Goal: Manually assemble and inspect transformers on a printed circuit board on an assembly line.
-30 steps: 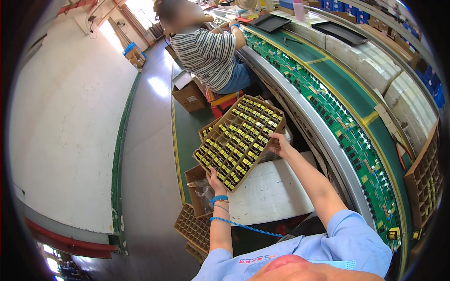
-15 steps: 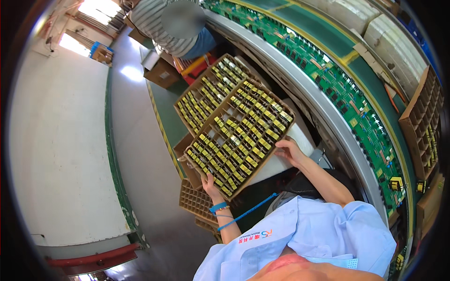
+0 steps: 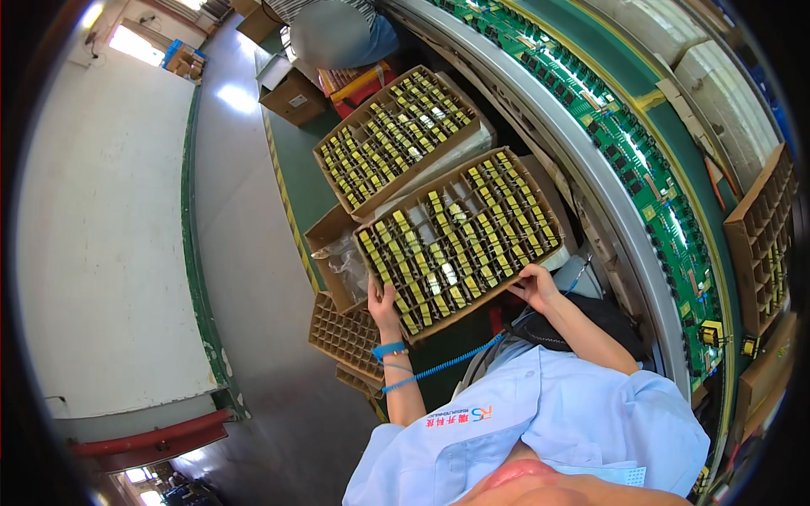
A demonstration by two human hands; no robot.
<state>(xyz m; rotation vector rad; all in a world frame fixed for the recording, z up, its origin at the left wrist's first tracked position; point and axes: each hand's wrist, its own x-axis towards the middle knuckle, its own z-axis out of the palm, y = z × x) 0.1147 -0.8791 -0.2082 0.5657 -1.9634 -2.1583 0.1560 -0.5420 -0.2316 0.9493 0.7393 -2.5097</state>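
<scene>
Held a partitioned cardboard tray [image 3: 474,304] at the centre of the frame, mostly filled with yellow-topped components [image 3: 382,240], with a few pale gaps among the rows. Gripped the lower-left corner of the tray with the left hand [image 3: 381,308], with fingers closed around the wall. Gripped the lower wall close to the right corner with the right hand [image 3: 536,287], with fingers bent over the edge; could not see the fingertips tucked under the base. Wore a blue wristband [image 3: 390,348] on the left wrist, with a coiled blue cord [image 3: 447,364] stretching rightward below the tray. Had a second filled tray [image 3: 422,175] just above and to the left, on a pale surface [image 3: 483,145], but could not tell about contact between the near corners. Had an open carton [image 3: 333,226] with clear plastic [image 3: 346,257] inside at left of centre, and a gridded cardboard box [image 3: 346,337] below it, near the left hand. Saw green circuit boards [image 3: 641,185] beside a silver rail [image 3: 548,101], curving from the top of the frame down the right side. Saw a tilted compartment box [image 3: 742,278] at the right edge and a co-worker [image 3: 380,38] in a striped top near the top.
</scene>
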